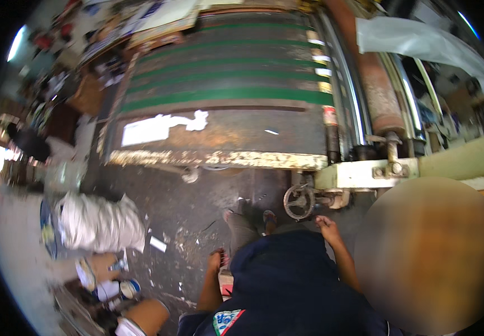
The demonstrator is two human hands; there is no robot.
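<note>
My left hand (218, 260) hangs low by my left side, over the dark floor. Its fingers look loosely bent, but they are too small and blurred to read. On the other side, my right hand (326, 228) is held out just beyond my hip, with loosely bent fingers slightly apart and nothing visible in them. The nearest thing to it is a spoked metal handwheel (308, 212) on the machine's front; a small gap seems to lie between them. Ahead of me stands the machine's worn metal bed (236, 131), crossed by green belts (225, 99). White paper scraps (145, 130) lie on the bed.
Rollers (380, 92) and a pale machine frame (365, 175) stand at the right. A bulky white sack (101, 223) sits on the floor at left, near brown cylindrical containers (146, 317). Paper bits (158, 244) litter the floor. Stacked sheets (166, 17) lie beyond the bed.
</note>
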